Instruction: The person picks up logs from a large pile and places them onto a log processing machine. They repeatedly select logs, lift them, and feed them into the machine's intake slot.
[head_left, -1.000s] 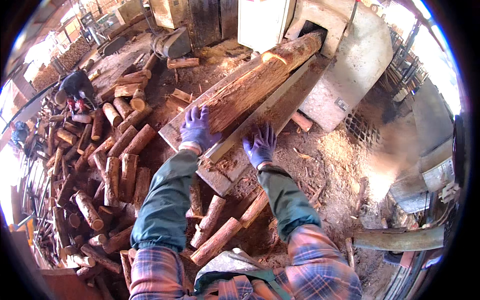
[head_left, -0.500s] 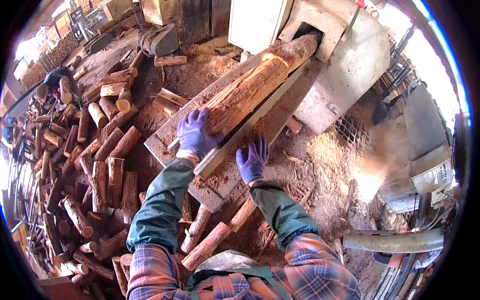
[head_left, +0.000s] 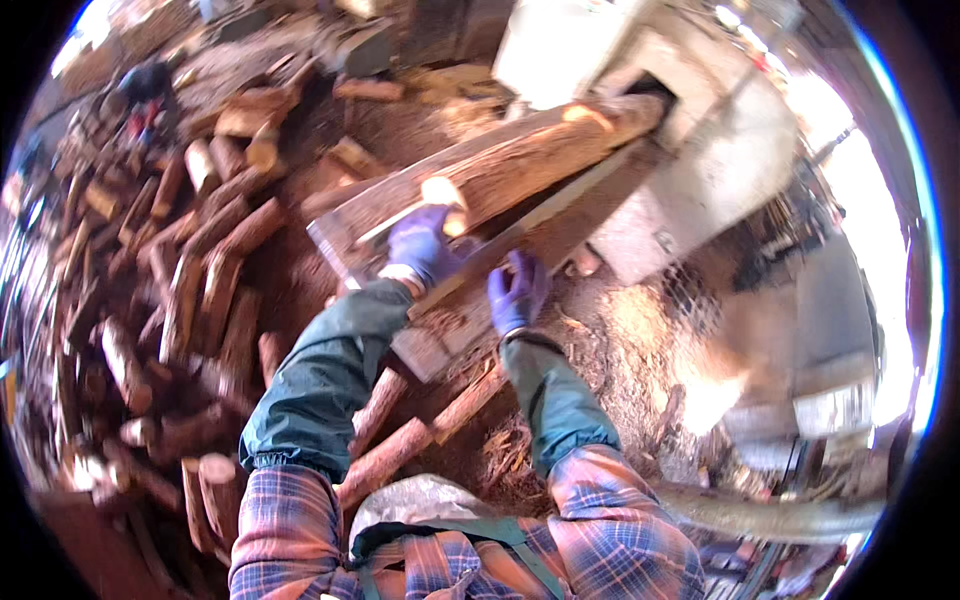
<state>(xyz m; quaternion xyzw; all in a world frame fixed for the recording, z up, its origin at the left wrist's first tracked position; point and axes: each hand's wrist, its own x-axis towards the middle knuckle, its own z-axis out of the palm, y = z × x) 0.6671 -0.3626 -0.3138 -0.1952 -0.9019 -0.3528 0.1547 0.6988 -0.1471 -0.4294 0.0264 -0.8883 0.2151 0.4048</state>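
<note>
Resting on the near end of a long log (head_left: 520,165), the left hand (head_left: 420,245) in a purple glove lies flat against the cut face, fingers spread and not wrapped around anything. The right hand (head_left: 517,292), also gloved, presses open-palmed on the edge of the wooden trough (head_left: 440,335) just below and right of the log, gripping nothing visible. The log's long axis runs from frame centre up toward the upper right, its far end entering the opening of a pale machine (head_left: 700,150). It lies ahead of both hands, and the left hand is the nearer. Cut logs (head_left: 180,290) are heaped on the ground across the left of the frame.
</note>
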